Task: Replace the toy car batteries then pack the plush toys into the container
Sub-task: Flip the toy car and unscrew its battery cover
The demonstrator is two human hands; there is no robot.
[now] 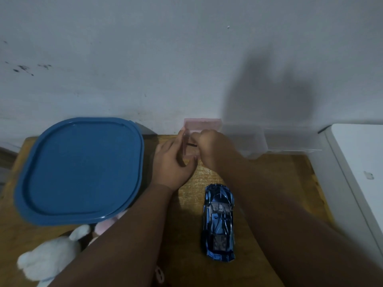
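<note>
Head view: left hand [172, 160] holds a small pink translucent plastic box [202, 124], right hand [209, 146] pinches a thin dark item [191, 145] inside it. Glossy blue toy car [219, 220] lies nearer, seemingly light, rigid, slippery; grip its flanks

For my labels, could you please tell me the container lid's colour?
The lid is blue, in the head view.

Probably a room in a home: a small, worn wooden worktop [290, 172] stands against a stained, scuffed white wall [124, 59]. Plush toys [51, 259] lie at its near left corner, a toy car [220, 222] sits mid-worktop, and a white appliance or cabinet [362, 162] stands beside its right edge.
</note>
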